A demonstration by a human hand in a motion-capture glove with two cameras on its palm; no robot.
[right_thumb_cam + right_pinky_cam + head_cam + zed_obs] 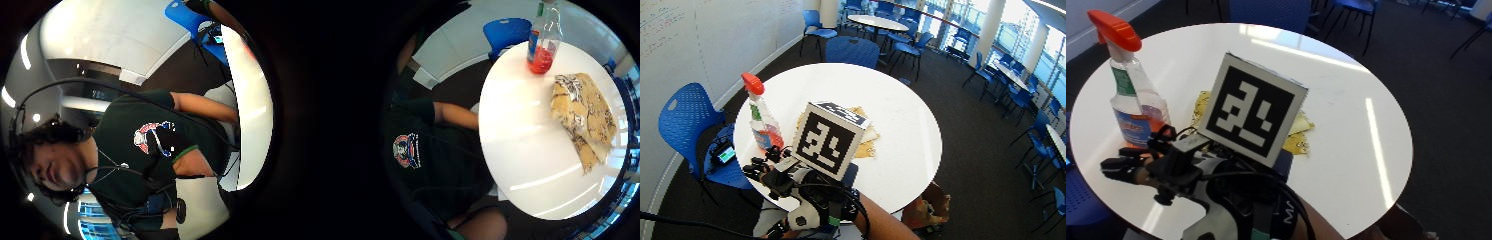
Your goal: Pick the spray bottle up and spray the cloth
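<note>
- The spray bottle (1131, 95) is standing upright near the round table's (1345, 100) edge at about nine o'clock, orange trigger head on top, long axis vertical
- The gloved right hand (1139, 170) is hovering just beside the bottle's base, at about seven o'clock from it, fingers reaching toward it; whether they are spread I cannot tell
- The yellow patterned cloth (585, 117) is lying flat mid-table, at three o'clock from the bottle, partly hidden in the outside view
</note>
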